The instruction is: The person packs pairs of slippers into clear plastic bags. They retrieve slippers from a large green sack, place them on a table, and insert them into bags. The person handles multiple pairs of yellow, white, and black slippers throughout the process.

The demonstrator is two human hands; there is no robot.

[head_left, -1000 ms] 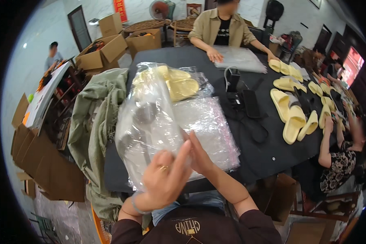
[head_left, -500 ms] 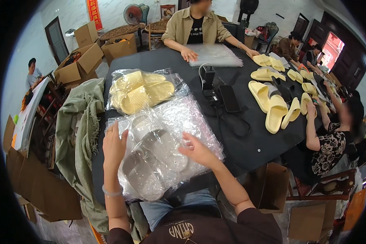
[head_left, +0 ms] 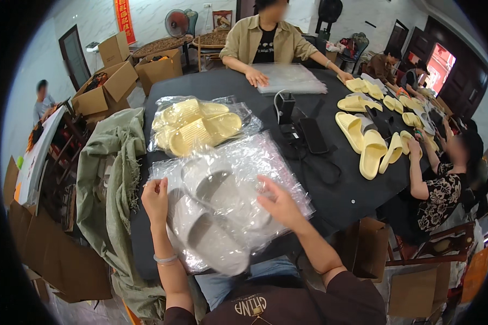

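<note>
A pair of grey slides (head_left: 217, 238) lies inside a clear plastic bag (head_left: 257, 214) on the near side of the table, on top of a stack of flat clear bags (head_left: 249, 146). My left hand (head_left: 156, 201) is at the bag's left side, fingers curled in a pinch on the plastic. On the other side, my right hand (head_left: 281, 205) is half spread over the bag's right edge, thumb and fingers apart. Just beyond lie bagged yellow slides (head_left: 200, 127).
A phone (head_left: 311, 135) and a black device with a cable (head_left: 285, 111) sit mid-table. Loose yellow slides (head_left: 371, 154) line the right side. A co-worker (head_left: 271, 40) across rests a hand on another bag stack (head_left: 293, 78). Green cloth (head_left: 106, 179) hangs at the left edge.
My left hand has gone from open fingers to a pinch. The bagged grey slides have shifted and turned slightly. The whole view has also shifted a little.
</note>
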